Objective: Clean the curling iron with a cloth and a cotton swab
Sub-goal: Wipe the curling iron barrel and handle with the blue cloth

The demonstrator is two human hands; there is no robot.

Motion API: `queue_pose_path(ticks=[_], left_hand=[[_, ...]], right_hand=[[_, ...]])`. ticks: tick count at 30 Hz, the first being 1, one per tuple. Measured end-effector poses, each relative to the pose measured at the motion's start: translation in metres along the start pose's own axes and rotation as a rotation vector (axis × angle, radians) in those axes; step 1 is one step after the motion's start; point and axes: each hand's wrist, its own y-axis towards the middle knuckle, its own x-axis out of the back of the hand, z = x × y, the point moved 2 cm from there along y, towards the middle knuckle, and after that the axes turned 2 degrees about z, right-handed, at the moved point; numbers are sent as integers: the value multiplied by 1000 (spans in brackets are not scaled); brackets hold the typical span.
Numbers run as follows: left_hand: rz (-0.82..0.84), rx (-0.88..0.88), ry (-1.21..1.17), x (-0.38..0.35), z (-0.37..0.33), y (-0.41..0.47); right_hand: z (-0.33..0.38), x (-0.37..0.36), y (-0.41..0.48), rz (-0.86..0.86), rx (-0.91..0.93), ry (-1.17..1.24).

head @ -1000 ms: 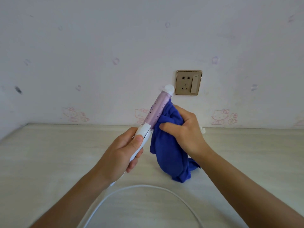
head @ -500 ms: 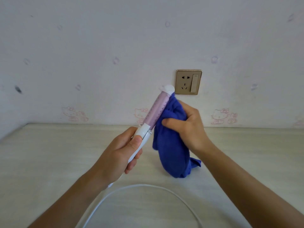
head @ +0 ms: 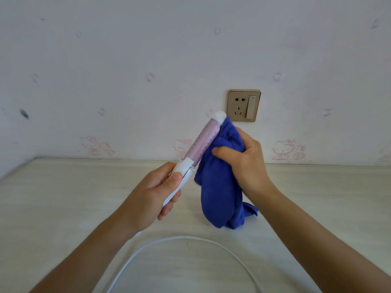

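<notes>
Head view: the left hand [head: 152, 193] is clamped around the white handle of the curling iron [head: 206, 140], thumb on top. It holds the iron above the worktop [head: 63, 197] with the barrel tilted up and to the right. A white cord [head: 184, 237] runs from below this hand and loops across the worktop. The lilac barrel ends in a white tip. A blue cloth [head: 218, 187] touches the right side of the barrel and hangs down; whether its lower end touches the worktop cannot be determined. The right hand [head: 247, 163] grips the bunched cloth against the barrel. A wall socket [head: 243, 105] sits behind the tip.
</notes>
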Motion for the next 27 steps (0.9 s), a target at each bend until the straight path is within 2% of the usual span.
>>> queue_pose_path(ticks=[2,6,12,14,20,24,27], left_hand=[[22,7,-10,-2,2,-2],[22,3,-16,-7,5,-2],[-55,5,-73,-6,10,1],[-65,7,-66,-1,10,2],[-38,8,-37,-4,5,2],[-1,-7,-14,-7,3,-2],[18,2,-23,-11,4,-4]], right_hand=[[3,13,7,-80,-41,31],[2,16,10,-61,-66,58],[-11,-17,-13,162,-31,34],[-16,-25,-17,189,-45,59],[-12,-18,-11,135,-12,-3],[0,6,7,-66,-42,29],[3,22,14,-97,-73,65]])
